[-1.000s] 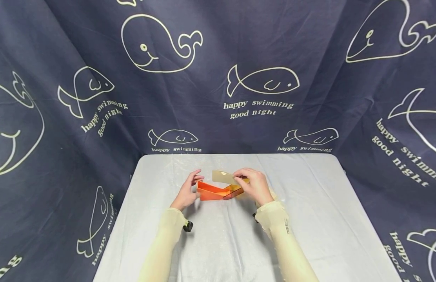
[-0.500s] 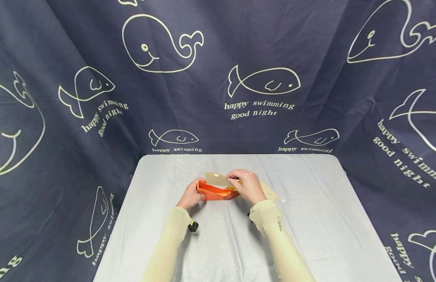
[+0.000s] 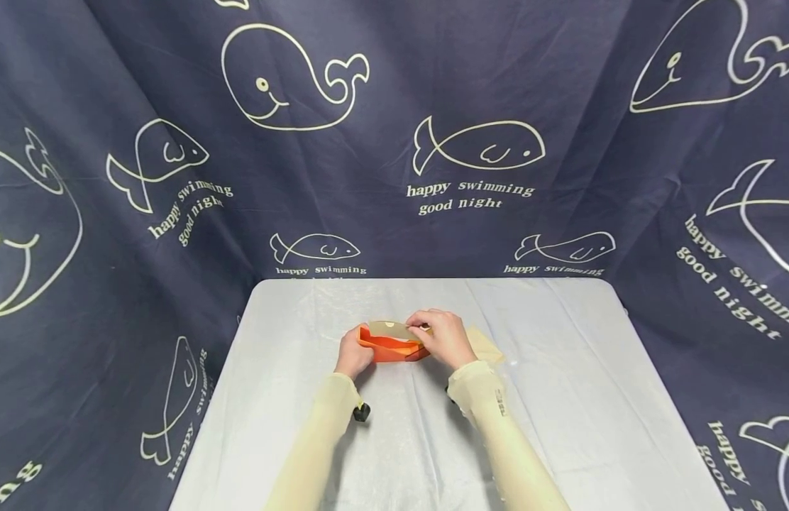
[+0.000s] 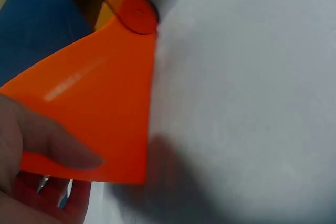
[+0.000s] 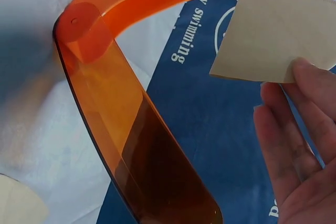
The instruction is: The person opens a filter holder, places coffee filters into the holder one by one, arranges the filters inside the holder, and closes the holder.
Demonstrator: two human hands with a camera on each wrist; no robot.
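An orange plastic box [image 3: 391,353] with a hinged, see-through amber lid [image 5: 131,129] sits at the middle of the table, its lid swung out to the right. My left hand [image 3: 355,353] grips the box's left end; in the left wrist view its thumb [image 4: 63,142] lies along the side wall with the fingers behind the edge. Between thumb and fingers my right hand [image 3: 447,339] pinches a tan paper coffee filter [image 5: 273,32] with a crimped edge. In the head view the filter stands upright just behind the box's opening.
A cream-coloured flat piece [image 3: 485,345] lies on the table to the right of my right hand. The table [image 3: 560,419] has a pale cloth cover. Dark blue curtains [image 3: 382,213] with whale and fish drawings surround it on the far side and both flanks.
My left hand, first beside the box with loosely spread fingers, now grips its left end. My right hand has shifted left, and the coffee filter has come lower, closer to the box.
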